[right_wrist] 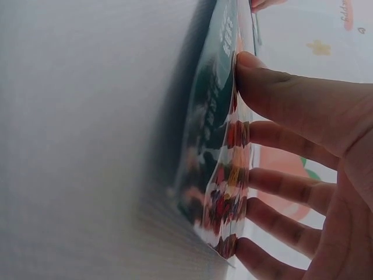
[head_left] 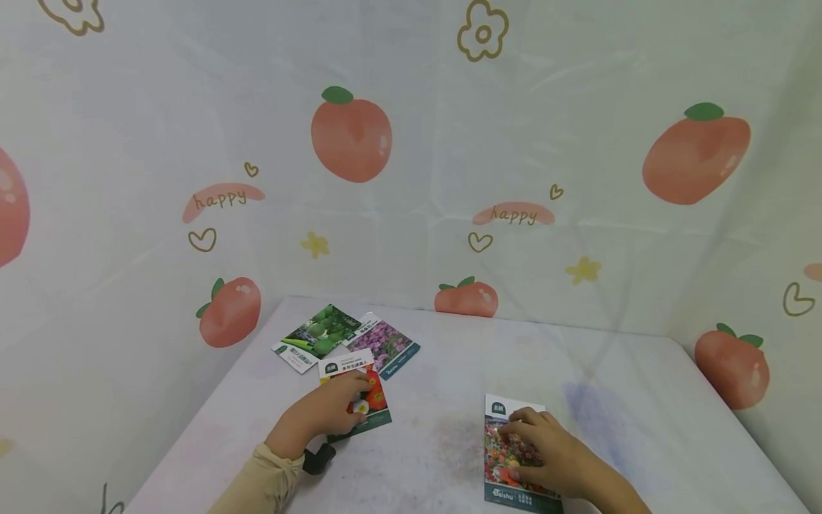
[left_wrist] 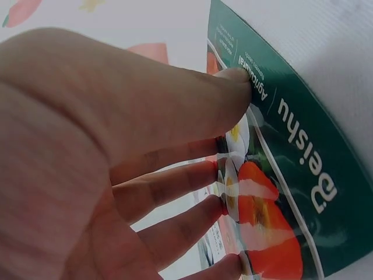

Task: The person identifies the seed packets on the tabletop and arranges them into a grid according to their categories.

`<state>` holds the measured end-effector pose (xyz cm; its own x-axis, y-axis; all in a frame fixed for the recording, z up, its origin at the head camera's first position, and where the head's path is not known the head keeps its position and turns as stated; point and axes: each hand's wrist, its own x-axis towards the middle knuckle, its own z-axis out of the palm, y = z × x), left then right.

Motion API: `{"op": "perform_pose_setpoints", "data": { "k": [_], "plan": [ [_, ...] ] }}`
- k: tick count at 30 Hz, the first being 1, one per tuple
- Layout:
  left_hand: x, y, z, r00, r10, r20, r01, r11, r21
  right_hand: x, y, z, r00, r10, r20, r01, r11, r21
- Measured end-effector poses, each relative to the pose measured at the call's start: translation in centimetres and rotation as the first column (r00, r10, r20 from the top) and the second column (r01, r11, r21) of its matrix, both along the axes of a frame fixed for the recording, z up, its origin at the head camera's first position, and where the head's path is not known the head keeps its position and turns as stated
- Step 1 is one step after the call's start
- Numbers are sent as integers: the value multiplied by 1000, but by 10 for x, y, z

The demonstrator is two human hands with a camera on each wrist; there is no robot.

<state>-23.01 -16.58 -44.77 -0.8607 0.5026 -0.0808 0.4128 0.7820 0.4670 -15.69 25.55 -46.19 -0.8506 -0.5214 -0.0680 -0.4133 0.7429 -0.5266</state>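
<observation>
My left hand (head_left: 324, 408) rests on a seed packet with orange poppies (head_left: 377, 389), thumb and fingertips spread over its glossy front. In the left wrist view the thumb (left_wrist: 224, 99) presses by the packet's green "Beishu" band (left_wrist: 317, 186). On the right side, my right hand (head_left: 554, 455) lies on another seed packet, printed with mixed bright flowers (head_left: 496, 450). The right wrist view has the thumb and fingertips touching that packet's face (right_wrist: 224, 192), and its green-banded end stands close over the table.
Behind the left hand lie a packet with green round fruit (head_left: 321, 330) and one with purple flowers (head_left: 383, 346), overlapping each other. The white table (head_left: 443, 378) has a bluish stain at right. A peach-patterned curtain (head_left: 411, 243) surrounds its back and sides.
</observation>
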Motion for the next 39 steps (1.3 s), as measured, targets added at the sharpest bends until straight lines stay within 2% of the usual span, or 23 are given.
{"op": "perform_pose_setpoints", "data": {
  "k": [9,19,39],
  "plan": [
    [-2,0,-2,1000,-14,-10,14,1000,-18,0,3,-1,999,11,-38,-10,999,45],
    [-2,0,-3,1000,-14,-10,14,1000,-11,3,4,2,998,20,-65,-17,999,46],
    [-4,-1,-4,999,-36,-7,36,999,-11,1,4,0,997,25,-66,-22,999,42]
  ]
}}
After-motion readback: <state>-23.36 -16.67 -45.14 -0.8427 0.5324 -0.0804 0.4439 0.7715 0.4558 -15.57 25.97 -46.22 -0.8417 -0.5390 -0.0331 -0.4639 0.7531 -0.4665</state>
